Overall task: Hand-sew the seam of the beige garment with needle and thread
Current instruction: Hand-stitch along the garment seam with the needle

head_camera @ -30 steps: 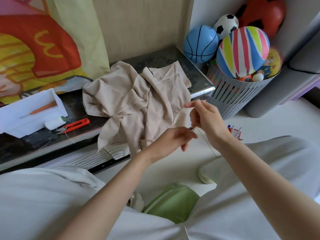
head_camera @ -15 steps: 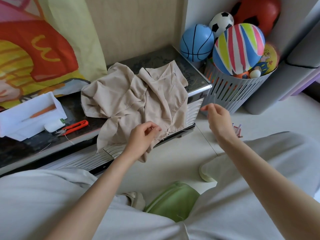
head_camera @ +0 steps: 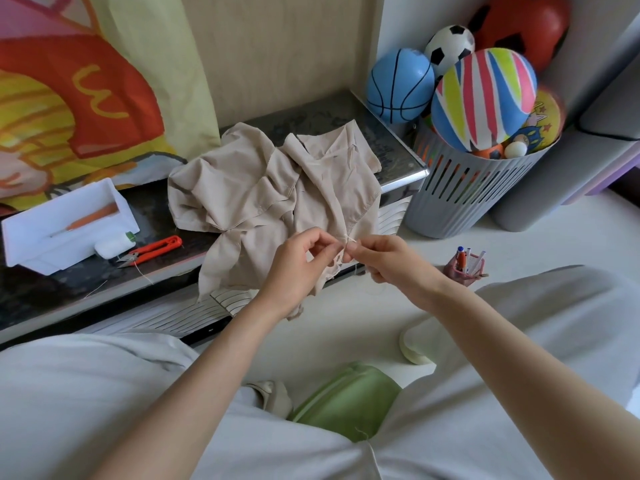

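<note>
We see the beige garment (head_camera: 263, 188) lying crumpled on the dark desk (head_camera: 159, 206), its near edge hanging over the front. The left hand (head_camera: 298, 268) and right hand (head_camera: 384, 263) meet at that hanging edge, fingers curled and pinching the fabric at the seam, where a short pale thread (head_camera: 351, 239) shows. We cannot make out a needle. To the left on the desk lie orange snips (head_camera: 156, 249) beside a white tray (head_camera: 65, 223). At the far right stands a grey basket (head_camera: 460, 199) of balls.
</note>
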